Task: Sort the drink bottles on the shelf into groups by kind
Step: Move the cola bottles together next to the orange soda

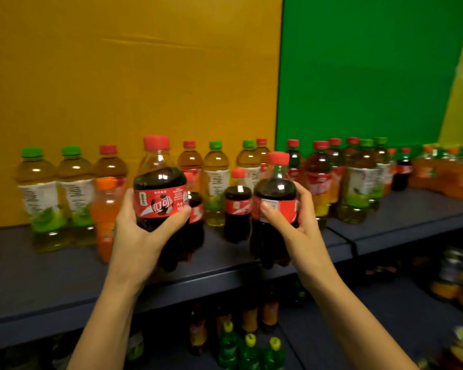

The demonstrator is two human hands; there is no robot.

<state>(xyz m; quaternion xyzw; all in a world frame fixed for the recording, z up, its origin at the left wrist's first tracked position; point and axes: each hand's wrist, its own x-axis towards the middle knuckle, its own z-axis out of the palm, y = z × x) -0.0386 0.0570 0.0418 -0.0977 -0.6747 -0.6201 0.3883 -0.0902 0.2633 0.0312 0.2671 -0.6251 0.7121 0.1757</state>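
At frame centre, a red-capped plastic cola bottle (159,188) is gripped by the left hand (134,231), and a second red-capped cola bottle (274,206) by the right hand (300,222), above the dark grey shelf (51,284).

Two cola bottles, red caps and red labels, dark fill, both upright and held in front of the shelf (64,276): one cola bottle (159,193) in my left hand (139,231), other cola bottle (274,206) in my right hand (297,222). Green-cap tea bottles (56,196), orange soda bottle (106,217), smaller colas (237,206) stand mixed on the shelf behind.
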